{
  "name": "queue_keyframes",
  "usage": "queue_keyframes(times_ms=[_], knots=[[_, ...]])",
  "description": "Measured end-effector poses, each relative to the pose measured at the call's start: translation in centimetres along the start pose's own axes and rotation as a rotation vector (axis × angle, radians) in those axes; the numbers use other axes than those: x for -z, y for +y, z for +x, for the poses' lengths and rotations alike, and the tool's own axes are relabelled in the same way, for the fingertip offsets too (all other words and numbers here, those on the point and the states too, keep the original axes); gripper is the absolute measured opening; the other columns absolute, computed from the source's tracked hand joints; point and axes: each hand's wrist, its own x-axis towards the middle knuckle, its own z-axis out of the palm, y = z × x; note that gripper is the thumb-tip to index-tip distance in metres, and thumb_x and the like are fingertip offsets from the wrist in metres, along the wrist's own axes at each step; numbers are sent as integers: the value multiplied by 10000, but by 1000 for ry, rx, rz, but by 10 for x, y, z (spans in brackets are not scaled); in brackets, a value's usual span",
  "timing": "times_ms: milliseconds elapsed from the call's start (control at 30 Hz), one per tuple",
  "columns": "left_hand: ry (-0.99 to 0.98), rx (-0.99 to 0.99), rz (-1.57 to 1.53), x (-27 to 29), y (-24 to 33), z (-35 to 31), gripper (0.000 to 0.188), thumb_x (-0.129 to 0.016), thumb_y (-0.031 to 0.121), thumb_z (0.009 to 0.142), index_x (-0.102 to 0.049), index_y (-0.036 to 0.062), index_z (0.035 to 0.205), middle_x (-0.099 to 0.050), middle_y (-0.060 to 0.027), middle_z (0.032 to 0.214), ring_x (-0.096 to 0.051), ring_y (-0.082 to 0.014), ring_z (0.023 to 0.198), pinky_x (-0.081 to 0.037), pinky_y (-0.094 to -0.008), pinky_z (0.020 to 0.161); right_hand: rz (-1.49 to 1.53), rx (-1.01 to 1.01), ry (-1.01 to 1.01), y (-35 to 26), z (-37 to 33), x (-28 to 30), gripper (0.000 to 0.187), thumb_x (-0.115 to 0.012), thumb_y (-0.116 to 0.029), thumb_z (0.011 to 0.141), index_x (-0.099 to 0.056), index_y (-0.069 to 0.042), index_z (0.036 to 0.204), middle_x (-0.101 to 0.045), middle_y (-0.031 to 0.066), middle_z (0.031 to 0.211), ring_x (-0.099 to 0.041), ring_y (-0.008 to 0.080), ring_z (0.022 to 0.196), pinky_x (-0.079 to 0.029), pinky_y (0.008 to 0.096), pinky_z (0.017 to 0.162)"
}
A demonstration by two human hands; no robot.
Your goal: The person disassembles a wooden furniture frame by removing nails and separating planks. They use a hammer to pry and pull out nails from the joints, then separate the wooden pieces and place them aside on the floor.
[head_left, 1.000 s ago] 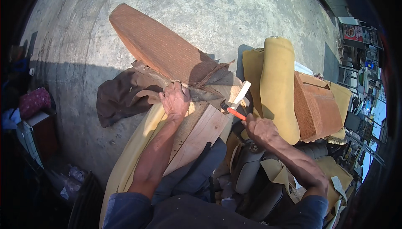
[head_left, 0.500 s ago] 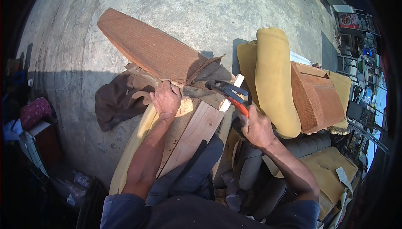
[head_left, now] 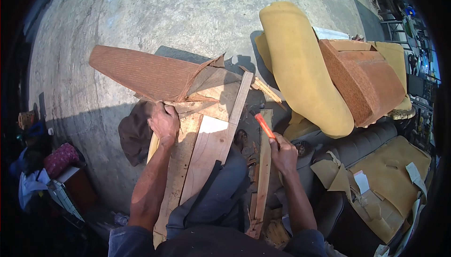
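Note:
A wooden frame (head_left: 186, 146) lies across my lap, its far end covered in brown ribbed upholstery (head_left: 145, 71) with torn, frayed edges. My left hand (head_left: 164, 121) is closed over the frame's left edge, beside a hanging brown cloth (head_left: 134, 132). In my right hand (head_left: 283, 152) is a claw hammer (head_left: 264, 124), gripped by its orange-red handle. The dark hammer head hangs right of the frame, apart from it and partly lost against the dark clutter. A wooden strip (head_left: 240, 98) runs along the frame's right side.
A rolled yellow foam sheet (head_left: 305, 69) and a brown upholstered cushion (head_left: 359, 83) lie to the right. Nearer are a dark seat (head_left: 373, 142), tan sheets (head_left: 387, 182) and a loose board (head_left: 264, 163). Splintered wood (head_left: 268, 90) shows beyond the strip. At left sits a pink patterned bundle (head_left: 61, 158).
The hammer has come away from the frame's right edge and dropped lower with my right hand. The frame has turned and shifted left in view; my left hand stays at its left edge.

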Motion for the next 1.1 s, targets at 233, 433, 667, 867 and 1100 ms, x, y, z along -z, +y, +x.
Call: queue_keyframes(times_ms=[233, 433, 667, 867, 1100], knots=[[-11, 34, -11, 4, 8, -2, 348, -429, 313, 937, -577, -2, 942, -630, -273, 933, -575, -501, 883, -434, -536, 795, 274, -35, 271, 24, -2, -81, 318, -685, -226, 909, -689, -110, 1205, -640, 124, 874, -654, 332, 745, -517, 462, 675], [37, -40, -4, -6, -7, -1, 373, -393, 334, 942, -557, 0, 911, -612, -277, 845, -562, -495, 808, -426, -527, 764, 354, 64, 301, 44, 1, -95, 330, -699, -230, 901, -683, -109, 1208, -634, 105, 828, -664, 306, 743, -535, 425, 641], [15, -37, -6, -4, -2, -2, 343, -409, 302, 946, -543, -7, 883, -596, -282, 842, -548, -494, 808, -408, -536, 757, 297, 261, 178, 73, 18, -75, 343, -745, -234, 848, -692, -82, 1151, -602, 89, 765, -643, 287, 654, -531, 416, 564], [5, -23, -9, -5, -2, 0, 347, -408, 306, 946, -540, -8, 877, -592, -277, 843, -544, -491, 800, -416, -527, 759, 261, 301, 96, 101, 22, -65, 357, -775, -256, 822, -694, -75, 1118, -604, 95, 753, -636, 305, 645, -516, 425, 593], [76, -195, -31, -3, -3, 3, 267, -484, 232, 946, -527, -18, 859, -567, -250, 824, -546, -441, 777, -429, -501, 738, 612, 160, 195, 123, -3, -69, 374, -802, -195, 826, -693, -34, 1146, -637, 111, 696, -639, 228, 593, -445, 346, 522]])
